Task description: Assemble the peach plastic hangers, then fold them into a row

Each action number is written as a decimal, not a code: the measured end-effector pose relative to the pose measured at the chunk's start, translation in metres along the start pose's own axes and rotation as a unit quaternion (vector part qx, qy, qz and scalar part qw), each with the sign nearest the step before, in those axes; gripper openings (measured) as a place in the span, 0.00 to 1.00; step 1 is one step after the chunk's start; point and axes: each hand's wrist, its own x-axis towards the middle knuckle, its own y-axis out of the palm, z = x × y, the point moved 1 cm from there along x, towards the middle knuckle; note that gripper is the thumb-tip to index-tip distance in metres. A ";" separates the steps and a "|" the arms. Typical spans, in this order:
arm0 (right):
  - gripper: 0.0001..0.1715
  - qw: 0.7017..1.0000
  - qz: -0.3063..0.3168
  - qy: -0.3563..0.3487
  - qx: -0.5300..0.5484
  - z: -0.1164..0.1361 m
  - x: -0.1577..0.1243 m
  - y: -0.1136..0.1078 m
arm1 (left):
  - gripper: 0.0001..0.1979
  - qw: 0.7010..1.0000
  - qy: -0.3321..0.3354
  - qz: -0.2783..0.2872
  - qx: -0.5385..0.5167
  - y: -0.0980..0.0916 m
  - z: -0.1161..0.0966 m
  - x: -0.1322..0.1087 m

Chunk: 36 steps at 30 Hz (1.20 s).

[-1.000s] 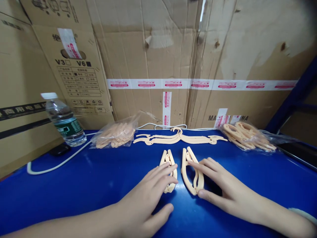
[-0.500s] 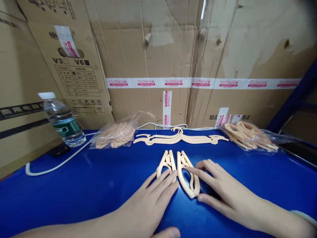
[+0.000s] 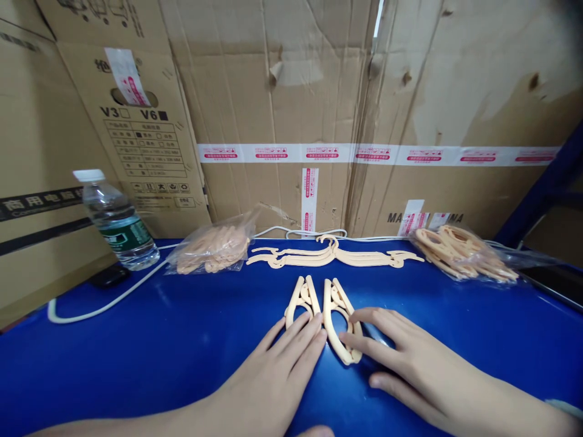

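Two folded beige hangers lie side by side on the blue table (image 3: 182, 346). My left hand (image 3: 277, 370) lies flat with its fingers over the lower part of the left folded hanger (image 3: 293, 303). The fingers of my right hand (image 3: 405, 358) are spread, and their tips touch the right side of the right folded hanger (image 3: 334, 331); the thumb is off it. Behind them, unfolded beige hangers (image 3: 300, 260) lie together with their hooks toward the cardboard.
A clear bag of beige hangers (image 3: 214, 246) is at the back left, another bag (image 3: 460, 252) at the back right. A water bottle (image 3: 121, 224), a black object (image 3: 109, 276) and a white cable (image 3: 100, 309) are on the left. A dark flat device (image 3: 553, 285) lies far right.
My right hand's fingers have shifted down and left over the right folded hanger, and its thumb has come away from the hanger's lower end. Both folded hangers sit slightly further left.
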 end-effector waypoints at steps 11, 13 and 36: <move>0.29 0.999 0.033 0.008 0.027 -0.006 -0.002 0.005 | 0.40 1.000 -0.020 -0.007 0.017 0.000 -0.002 0.000; 0.31 0.999 0.043 0.002 0.029 -0.007 -0.002 0.005 | 0.41 0.999 -0.025 -0.004 0.027 -0.001 -0.003 0.000; 0.31 0.997 0.053 -0.038 -0.042 -0.004 -0.002 -0.002 | 0.25 0.987 0.009 -0.162 -0.008 0.001 0.022 0.004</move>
